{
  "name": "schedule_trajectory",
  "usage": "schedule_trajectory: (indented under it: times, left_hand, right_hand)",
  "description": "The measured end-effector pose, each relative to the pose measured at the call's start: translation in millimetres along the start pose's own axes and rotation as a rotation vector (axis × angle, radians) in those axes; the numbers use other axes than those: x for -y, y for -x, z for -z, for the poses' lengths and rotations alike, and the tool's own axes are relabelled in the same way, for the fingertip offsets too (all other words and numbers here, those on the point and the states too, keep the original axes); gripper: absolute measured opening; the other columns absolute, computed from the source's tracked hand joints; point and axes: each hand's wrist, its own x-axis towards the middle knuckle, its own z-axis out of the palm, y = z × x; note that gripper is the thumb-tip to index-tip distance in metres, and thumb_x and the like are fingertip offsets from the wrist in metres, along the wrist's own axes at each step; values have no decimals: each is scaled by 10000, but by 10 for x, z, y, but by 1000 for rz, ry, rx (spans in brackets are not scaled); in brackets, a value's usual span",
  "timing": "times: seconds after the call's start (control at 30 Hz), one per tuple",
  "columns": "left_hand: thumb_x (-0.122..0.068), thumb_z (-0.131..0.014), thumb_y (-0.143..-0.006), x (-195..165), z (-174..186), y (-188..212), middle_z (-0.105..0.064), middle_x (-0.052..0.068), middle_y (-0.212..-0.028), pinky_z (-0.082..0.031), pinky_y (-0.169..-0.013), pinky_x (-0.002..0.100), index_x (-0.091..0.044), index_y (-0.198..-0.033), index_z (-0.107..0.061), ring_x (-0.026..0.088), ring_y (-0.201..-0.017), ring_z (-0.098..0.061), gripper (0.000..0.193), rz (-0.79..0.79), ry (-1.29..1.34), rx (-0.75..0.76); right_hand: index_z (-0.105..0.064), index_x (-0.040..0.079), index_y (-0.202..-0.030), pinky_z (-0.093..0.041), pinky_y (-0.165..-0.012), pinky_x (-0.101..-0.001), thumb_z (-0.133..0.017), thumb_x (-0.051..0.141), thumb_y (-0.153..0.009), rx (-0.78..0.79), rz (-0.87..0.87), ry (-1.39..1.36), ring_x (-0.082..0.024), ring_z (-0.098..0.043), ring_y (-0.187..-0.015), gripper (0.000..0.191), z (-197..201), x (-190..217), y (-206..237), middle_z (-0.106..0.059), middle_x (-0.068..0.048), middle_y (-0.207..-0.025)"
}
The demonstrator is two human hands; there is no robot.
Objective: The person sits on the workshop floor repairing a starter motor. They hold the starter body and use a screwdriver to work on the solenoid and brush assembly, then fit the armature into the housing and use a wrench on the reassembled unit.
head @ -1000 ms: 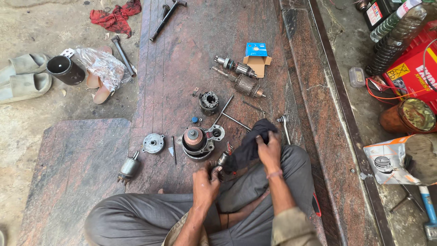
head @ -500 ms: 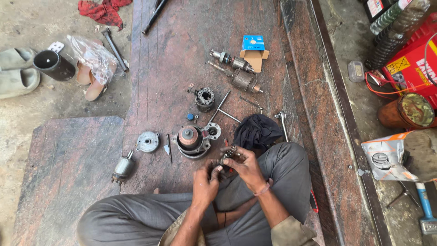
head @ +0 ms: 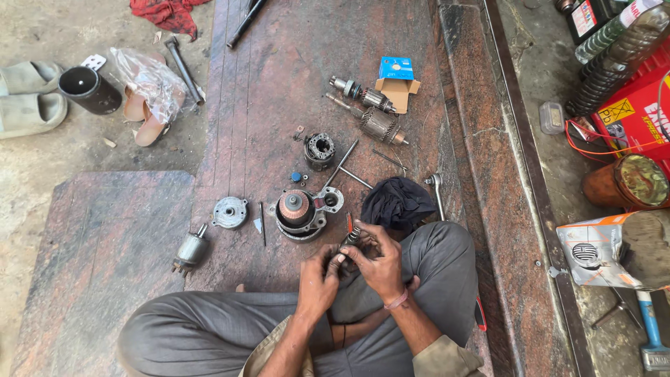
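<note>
Both hands meet over the lap of the seated, cross-legged person. The left hand (head: 317,279) and right hand (head: 377,262) are clamped together on one small metal part (head: 351,237), which stands between the fingertips; its exact form cannot be told.

Just beyond the hands, on the stone floor (head: 279,84), lies a dark cloth (head: 398,202), with a ratchet wrench (head: 436,192) just beside it on the right. Left of the cloth stands a round housing (head: 300,213) with a copper-coloured core. Further left lie a grey round cover (head: 229,211) and a small cylinder (head: 190,250), apart from each other.

Beyond the housing sits a small dark ring-shaped part (head: 319,150), with two thin rods (head: 349,171) near it. Further out lie two armatures (head: 370,115) side by side and an open blue and brown carton (head: 398,80).

At the far left stand a black cup (head: 87,89), a plastic bag (head: 146,84) and pale sandals (head: 28,94).
</note>
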Motion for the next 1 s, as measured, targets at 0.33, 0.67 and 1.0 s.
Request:
schedule_trajectory:
  times: [0.33,0.67,1.0]
  left_hand:
    - [-34,-616,-943,-64,-1,7,-722,53,-707,-548,-551,278,5,-1056,-705,98,-599,-681,149,-4,2,-10]
    - [-45,-627,-943,-104,4,-16,-738,98,-723,-561,-603,299,-11,-1084,-695,129,-637,-711,159,-80,-65,-77]
    - [-122,-689,-904,-293,99,-27,-774,160,-813,-578,-686,379,-28,-1131,-695,225,-721,-772,247,19,-103,-206]
  right_hand:
    - [-624,28,-1281,-604,-739,-257,-867,72,-809,-56,30,55,-99,-739,-853,533,-42,22,51,-764,-54,-953]
    - [-666,-54,-1214,-588,-818,-271,-763,-7,-878,192,-350,-470,-110,-698,-917,353,130,90,-146,-743,-60,-993]
    - [-677,-8,-910,-468,-645,-182,-853,41,-845,-80,-236,-253,-15,-594,-743,194,-86,-77,-930,-659,27,-819]
